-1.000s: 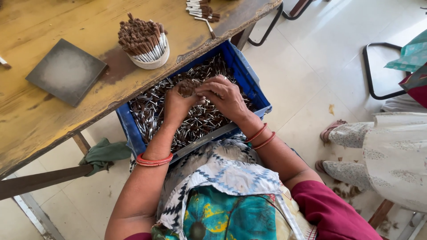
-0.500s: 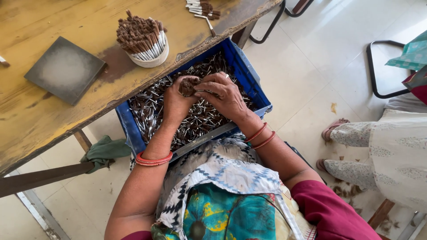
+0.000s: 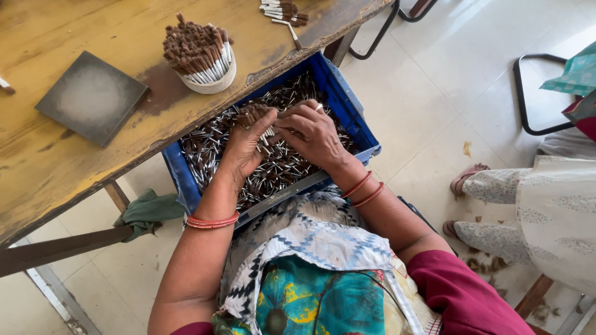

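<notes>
A blue plastic crate (image 3: 347, 108) rests on my lap, full of thin silver-white sticks with brown tips. My left hand (image 3: 245, 146) grips a small bundle of the sticks (image 3: 256, 115), brown tips up, above the crate. Beside it, my right hand (image 3: 310, 133) presses its fingers against the bundle's side and touches the loose sticks below. Red bangles circle both wrists.
A worn yellow wooden table (image 3: 74, 155) overhangs the crate's far side. On it stand a white cup packed with upright sticks (image 3: 200, 56), a grey square slab (image 3: 92, 98) and several loose sticks (image 3: 282, 11). A green cloth (image 3: 148, 211) lies on the floor. Another person's legs (image 3: 528, 205) are at right.
Both hands stay over the crate. The bundle in my left hand has shifted slightly, and my right hand's fingers have worked along its side.
</notes>
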